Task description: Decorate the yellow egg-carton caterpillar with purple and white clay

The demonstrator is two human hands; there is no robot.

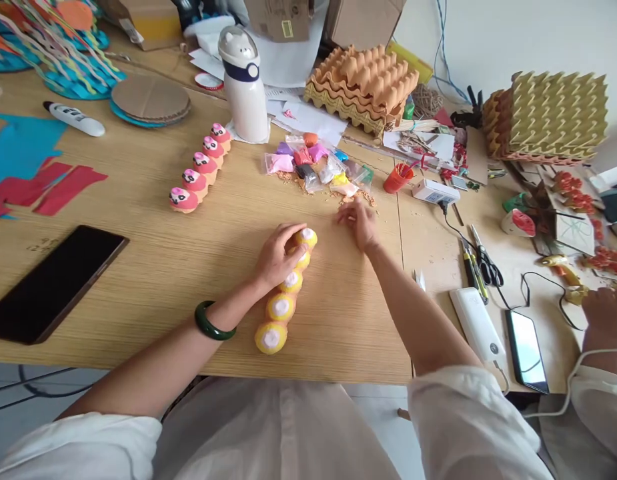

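Note:
A strip of egg-carton cups, topped with yellow clay and pale pink discs, lies on the wooden table in front of me. My left hand is closed around its far end, thumb and fingers on either side. To the right of the strip, my right hand hovers over or rests on the table close to orange crumbs; its fingers are smeared by motion. Just beyond it are small bags of coloured clay. Farther left stands a second egg-carton strip, covered in pink clay with little faces.
A white bottle, a red cup and stacked egg trays stand farther back. At left lies a dark tablet. Scissors, a power bank and a phone lie at right, near another person's hand.

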